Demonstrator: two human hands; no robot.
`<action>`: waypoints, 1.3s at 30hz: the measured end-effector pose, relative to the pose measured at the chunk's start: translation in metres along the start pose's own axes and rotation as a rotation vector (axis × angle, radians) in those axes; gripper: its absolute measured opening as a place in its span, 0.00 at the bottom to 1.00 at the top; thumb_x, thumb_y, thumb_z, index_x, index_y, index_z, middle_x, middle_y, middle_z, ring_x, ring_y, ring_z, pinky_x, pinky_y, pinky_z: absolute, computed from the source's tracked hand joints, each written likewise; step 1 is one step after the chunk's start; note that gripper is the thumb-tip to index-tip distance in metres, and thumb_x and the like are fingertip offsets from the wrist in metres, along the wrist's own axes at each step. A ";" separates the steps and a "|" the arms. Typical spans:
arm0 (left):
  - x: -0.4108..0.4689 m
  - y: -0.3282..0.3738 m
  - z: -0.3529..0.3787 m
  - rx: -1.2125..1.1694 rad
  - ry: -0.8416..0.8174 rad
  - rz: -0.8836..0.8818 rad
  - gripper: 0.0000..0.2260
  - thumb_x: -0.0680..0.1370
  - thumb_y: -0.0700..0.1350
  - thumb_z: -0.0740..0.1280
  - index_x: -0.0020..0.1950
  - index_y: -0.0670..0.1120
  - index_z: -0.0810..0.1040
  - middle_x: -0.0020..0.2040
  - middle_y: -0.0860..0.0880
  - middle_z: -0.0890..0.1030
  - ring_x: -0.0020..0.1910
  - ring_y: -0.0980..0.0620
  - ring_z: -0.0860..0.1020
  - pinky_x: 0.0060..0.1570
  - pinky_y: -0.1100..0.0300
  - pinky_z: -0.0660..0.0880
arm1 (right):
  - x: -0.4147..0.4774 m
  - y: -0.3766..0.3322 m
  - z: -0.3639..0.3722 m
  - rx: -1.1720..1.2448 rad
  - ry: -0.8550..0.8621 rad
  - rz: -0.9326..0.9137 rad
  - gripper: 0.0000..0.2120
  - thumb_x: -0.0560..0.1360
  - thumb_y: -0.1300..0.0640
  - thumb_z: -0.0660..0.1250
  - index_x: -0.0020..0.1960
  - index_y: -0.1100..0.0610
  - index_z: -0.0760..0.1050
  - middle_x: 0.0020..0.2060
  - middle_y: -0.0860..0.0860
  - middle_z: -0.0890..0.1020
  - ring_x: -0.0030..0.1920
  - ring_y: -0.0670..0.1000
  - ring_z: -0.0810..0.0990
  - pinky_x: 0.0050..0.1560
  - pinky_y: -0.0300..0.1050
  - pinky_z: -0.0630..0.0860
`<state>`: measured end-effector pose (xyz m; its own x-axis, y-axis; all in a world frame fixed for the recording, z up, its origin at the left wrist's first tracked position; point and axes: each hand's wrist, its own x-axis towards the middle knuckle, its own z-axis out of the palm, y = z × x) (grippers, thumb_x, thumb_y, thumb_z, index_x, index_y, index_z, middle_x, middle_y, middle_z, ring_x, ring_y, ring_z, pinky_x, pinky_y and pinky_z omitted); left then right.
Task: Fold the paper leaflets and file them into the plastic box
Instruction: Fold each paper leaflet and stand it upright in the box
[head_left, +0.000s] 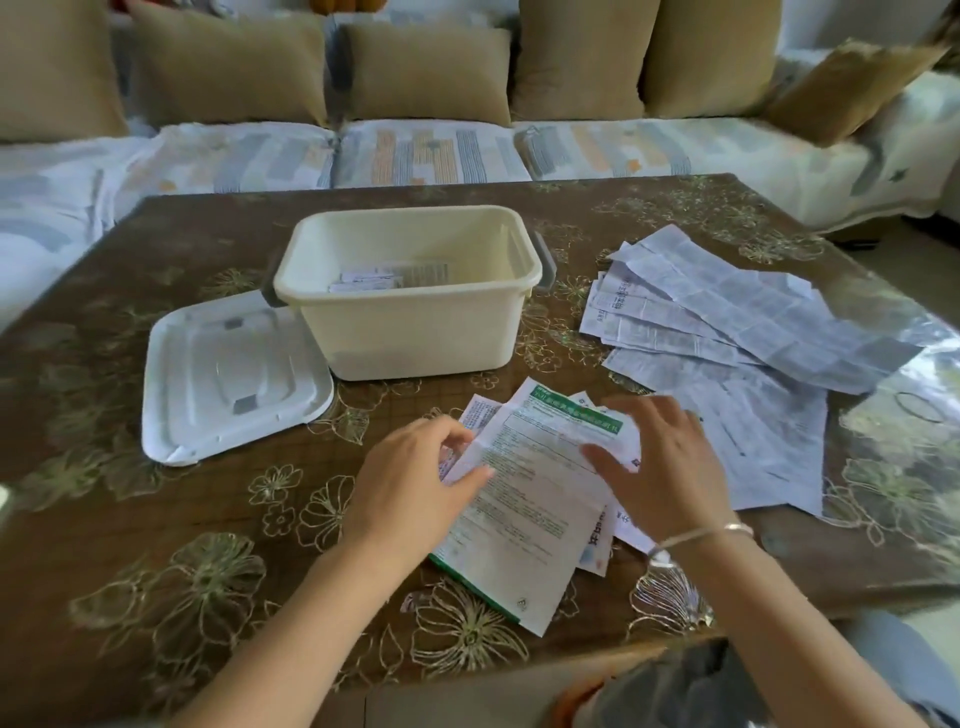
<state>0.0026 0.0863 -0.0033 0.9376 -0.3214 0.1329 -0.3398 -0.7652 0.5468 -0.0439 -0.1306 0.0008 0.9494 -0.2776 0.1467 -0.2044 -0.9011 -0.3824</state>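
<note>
Pinching the left edge of the leaflet (524, 519) mid-frame is the left grip (415, 470), right grip (665, 457) spread over it; looks light and floppy, best grabbed by corners.

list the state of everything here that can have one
plastic box, open, a few folded leaflets inside
lid, off, lying flat left of box
green leaflet, unfolded, under both hands
paper pile, unfolded, fanned out right of box
left hand, pinches green leaflet's left edge
right hand, open, over green leaflet's top
</note>
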 end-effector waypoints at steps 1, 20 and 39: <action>0.002 0.004 0.001 0.040 -0.034 -0.007 0.20 0.72 0.58 0.73 0.60 0.54 0.77 0.54 0.59 0.78 0.48 0.61 0.76 0.42 0.70 0.69 | 0.007 0.002 -0.004 -0.089 -0.071 0.061 0.32 0.70 0.37 0.67 0.69 0.47 0.64 0.65 0.50 0.70 0.64 0.52 0.67 0.63 0.48 0.68; 0.007 0.002 -0.053 -0.448 0.077 -0.091 0.03 0.74 0.45 0.72 0.46 0.53 0.82 0.38 0.56 0.83 0.32 0.60 0.79 0.35 0.67 0.75 | 0.024 -0.029 -0.045 0.812 -0.011 -0.081 0.09 0.68 0.48 0.74 0.41 0.53 0.79 0.36 0.51 0.82 0.35 0.49 0.78 0.37 0.40 0.74; -0.075 -0.067 -0.020 -0.188 0.196 0.074 0.10 0.67 0.60 0.70 0.44 0.58 0.84 0.50 0.72 0.75 0.60 0.74 0.66 0.60 0.60 0.66 | -0.044 -0.044 0.016 0.759 -0.385 -0.308 0.08 0.69 0.49 0.71 0.47 0.50 0.82 0.43 0.46 0.85 0.46 0.48 0.83 0.49 0.43 0.80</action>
<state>-0.0431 0.1727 -0.0331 0.9132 -0.2447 0.3260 -0.4058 -0.6208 0.6708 -0.0724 -0.0736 -0.0035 0.9780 0.1932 0.0784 0.1541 -0.4171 -0.8957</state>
